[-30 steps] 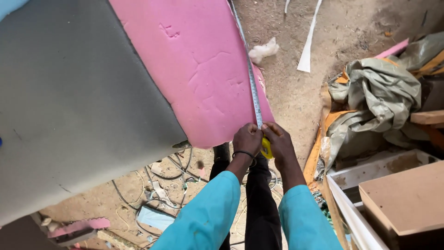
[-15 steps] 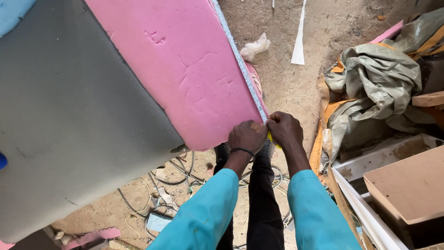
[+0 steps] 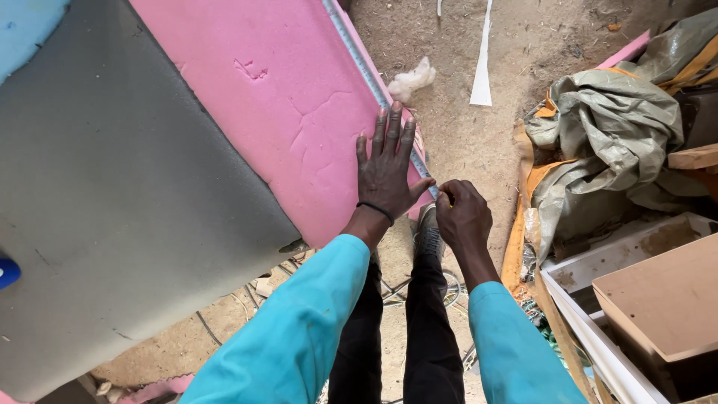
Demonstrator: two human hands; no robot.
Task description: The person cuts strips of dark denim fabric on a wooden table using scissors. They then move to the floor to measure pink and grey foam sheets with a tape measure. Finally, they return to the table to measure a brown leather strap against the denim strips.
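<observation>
Two hands are seen from above at the lower right corner of a pink foam sheet [image 3: 277, 112]. The left hand [image 3: 385, 168] is laid flat on the pink foam, palm down, fingers [image 3: 393, 131] spread open and pointing away, nothing gripped; a thin dark band is worn at its wrist. A measuring tape [image 3: 366, 71] is stretched along the right edge of the pink foam, running from the top of the view down to the corner, just beside the left hand's fingertips. The right hand [image 3: 464, 217] is held just off the foam corner, fingers closed in a pinch on the near end of the measuring tape; a speck of yellow shows at the pinch, what it belongs to cannot be told. Both arms are covered by turquoise sleeves [image 3: 299, 329].

A grey foam sheet [image 3: 105, 224] is overlapped on the left part of the pink foam, and a strip of blue foam [image 3: 26, 30] is seen at the top left corner. Dark trousers [image 3: 404, 337] and a shoe are seen below the hands on a dusty dirt floor [image 3: 449, 67]. A tuft of white stuffing [image 3: 411, 78] and a white strip [image 3: 482, 63] lie on the floor beyond the foam edge. A crumpled olive-grey tarpaulin [image 3: 606, 142] is heaped at right, with a brown board [image 3: 666, 299] and a white frame [image 3: 576, 299] near it.
</observation>
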